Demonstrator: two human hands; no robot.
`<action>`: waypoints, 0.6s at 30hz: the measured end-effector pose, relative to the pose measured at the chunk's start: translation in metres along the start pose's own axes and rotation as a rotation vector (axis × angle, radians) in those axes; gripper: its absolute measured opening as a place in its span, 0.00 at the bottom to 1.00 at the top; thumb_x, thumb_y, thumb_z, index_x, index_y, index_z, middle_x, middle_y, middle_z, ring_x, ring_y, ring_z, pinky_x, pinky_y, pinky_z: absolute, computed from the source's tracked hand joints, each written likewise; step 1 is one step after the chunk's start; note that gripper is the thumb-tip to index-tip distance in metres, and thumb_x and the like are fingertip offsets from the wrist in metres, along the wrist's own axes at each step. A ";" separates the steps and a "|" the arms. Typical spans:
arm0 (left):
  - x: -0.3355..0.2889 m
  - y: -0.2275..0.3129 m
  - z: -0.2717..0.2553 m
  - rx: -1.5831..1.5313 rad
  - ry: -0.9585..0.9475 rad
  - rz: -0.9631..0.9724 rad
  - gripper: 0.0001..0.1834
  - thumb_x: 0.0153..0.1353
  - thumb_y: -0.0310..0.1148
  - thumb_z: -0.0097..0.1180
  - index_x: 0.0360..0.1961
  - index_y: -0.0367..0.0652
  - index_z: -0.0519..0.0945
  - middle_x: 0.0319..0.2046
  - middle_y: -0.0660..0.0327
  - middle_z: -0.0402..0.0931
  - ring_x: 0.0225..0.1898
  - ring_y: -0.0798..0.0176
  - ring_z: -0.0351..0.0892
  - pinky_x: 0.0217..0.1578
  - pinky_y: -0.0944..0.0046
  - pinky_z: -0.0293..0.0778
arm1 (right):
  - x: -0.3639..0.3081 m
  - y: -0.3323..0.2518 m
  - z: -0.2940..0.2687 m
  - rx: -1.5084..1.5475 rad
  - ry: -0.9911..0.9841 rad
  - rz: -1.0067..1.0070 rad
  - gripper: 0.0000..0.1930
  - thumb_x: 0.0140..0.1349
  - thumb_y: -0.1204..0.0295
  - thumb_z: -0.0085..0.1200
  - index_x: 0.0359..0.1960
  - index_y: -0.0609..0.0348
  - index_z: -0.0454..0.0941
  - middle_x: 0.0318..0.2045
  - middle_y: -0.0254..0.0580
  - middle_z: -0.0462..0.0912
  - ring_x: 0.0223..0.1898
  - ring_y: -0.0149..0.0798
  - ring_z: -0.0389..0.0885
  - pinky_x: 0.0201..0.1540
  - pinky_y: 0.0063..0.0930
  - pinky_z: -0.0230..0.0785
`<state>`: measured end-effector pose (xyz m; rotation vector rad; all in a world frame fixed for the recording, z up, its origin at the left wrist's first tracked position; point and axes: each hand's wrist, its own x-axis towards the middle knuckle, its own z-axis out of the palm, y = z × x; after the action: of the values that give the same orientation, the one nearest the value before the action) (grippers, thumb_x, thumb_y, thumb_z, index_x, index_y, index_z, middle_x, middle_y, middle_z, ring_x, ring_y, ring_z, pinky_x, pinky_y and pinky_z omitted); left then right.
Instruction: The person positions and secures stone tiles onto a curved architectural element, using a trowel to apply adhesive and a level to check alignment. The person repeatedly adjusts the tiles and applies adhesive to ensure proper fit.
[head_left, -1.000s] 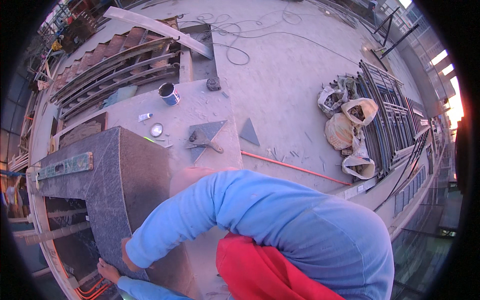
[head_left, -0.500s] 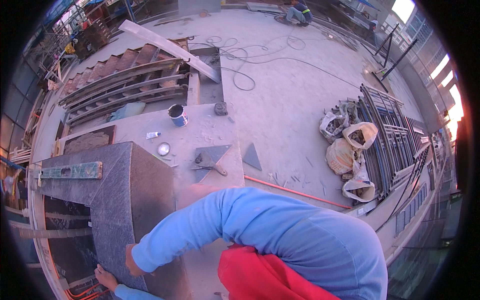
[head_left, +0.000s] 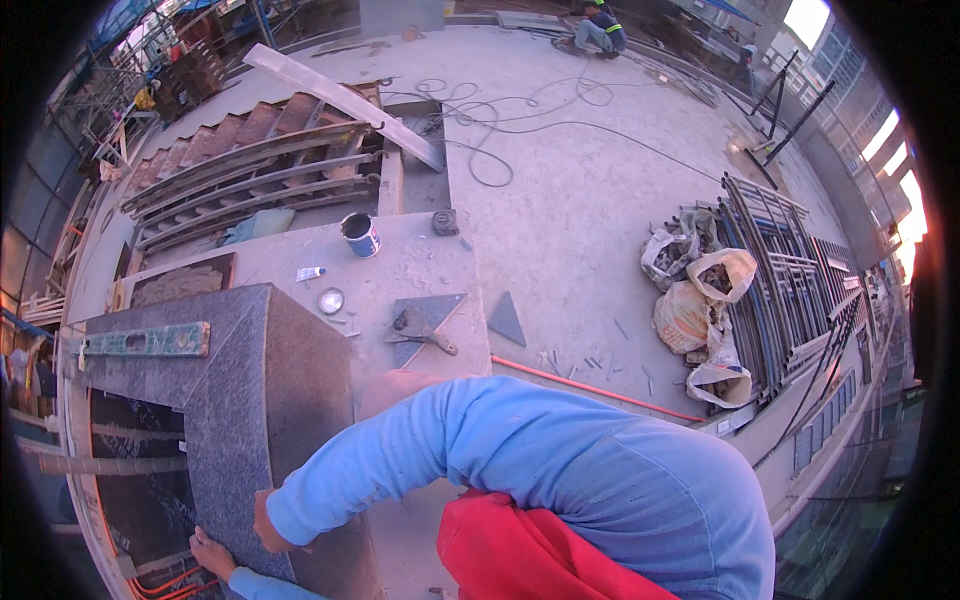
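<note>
A dark grey stone slab [head_left: 228,440] tops a low, corner-shaped block at the left. My left hand [head_left: 210,553] is at the slab's inner edge near the bottom, its fingers closed over that edge beside the dark opening. Close by, my right hand [head_left: 268,522] rests on the slab near its outer edge; the blue sleeve hides most of its fingers. A green spirit level [head_left: 145,340] lies across the slab's far arm. Past the block, a broad scraper [head_left: 425,330] sits on a triangular stone offcut [head_left: 405,352].
An open paint can [head_left: 360,235], a small tube [head_left: 311,273], a round lid [head_left: 331,300] and a tape measure [head_left: 444,222] stand nearby. Another triangular offcut [head_left: 507,318] lies beyond. Rubble sacks [head_left: 683,316] and metal frames [head_left: 770,290] occupy the right. A person [head_left: 600,32] crouches far off.
The view has shifted slightly, so the surroundings appear a little lower and to the right. Both hands keep their places on the slab.
</note>
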<state>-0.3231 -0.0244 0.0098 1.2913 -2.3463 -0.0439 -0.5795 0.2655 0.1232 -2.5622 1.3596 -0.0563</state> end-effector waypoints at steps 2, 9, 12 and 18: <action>0.001 -0.002 0.000 -0.001 0.004 0.012 0.22 0.75 0.42 0.46 0.36 0.28 0.76 0.33 0.33 0.74 0.38 0.29 0.71 0.40 0.42 0.66 | 0.001 0.000 0.001 0.009 0.015 -0.011 0.24 0.51 0.50 0.69 0.43 0.53 0.87 0.41 0.42 0.88 0.45 0.49 0.87 0.45 0.51 0.75; 0.000 -0.002 0.001 0.018 0.010 0.017 0.22 0.75 0.42 0.46 0.35 0.29 0.76 0.32 0.34 0.74 0.36 0.30 0.71 0.38 0.42 0.66 | -0.006 0.000 -0.004 0.044 -0.044 0.029 0.21 0.52 0.53 0.69 0.43 0.51 0.87 0.42 0.41 0.88 0.47 0.47 0.86 0.47 0.48 0.76; -0.001 0.002 0.001 0.009 0.027 0.024 0.22 0.75 0.41 0.46 0.35 0.29 0.76 0.31 0.34 0.74 0.34 0.30 0.71 0.37 0.42 0.66 | -0.011 -0.002 -0.006 0.032 -0.043 0.046 0.20 0.52 0.53 0.69 0.43 0.50 0.88 0.42 0.40 0.88 0.47 0.46 0.86 0.47 0.47 0.76; -0.002 0.009 -0.003 -0.028 0.017 -0.009 0.22 0.75 0.41 0.46 0.35 0.29 0.75 0.32 0.34 0.75 0.35 0.30 0.71 0.38 0.43 0.66 | -0.012 -0.002 -0.004 0.034 -0.032 0.049 0.21 0.52 0.53 0.68 0.43 0.51 0.88 0.43 0.42 0.88 0.47 0.47 0.86 0.49 0.48 0.75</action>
<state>-0.3284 -0.0171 0.0135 1.2838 -2.3173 -0.0677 -0.5850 0.2762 0.1284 -2.4899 1.3967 -0.0299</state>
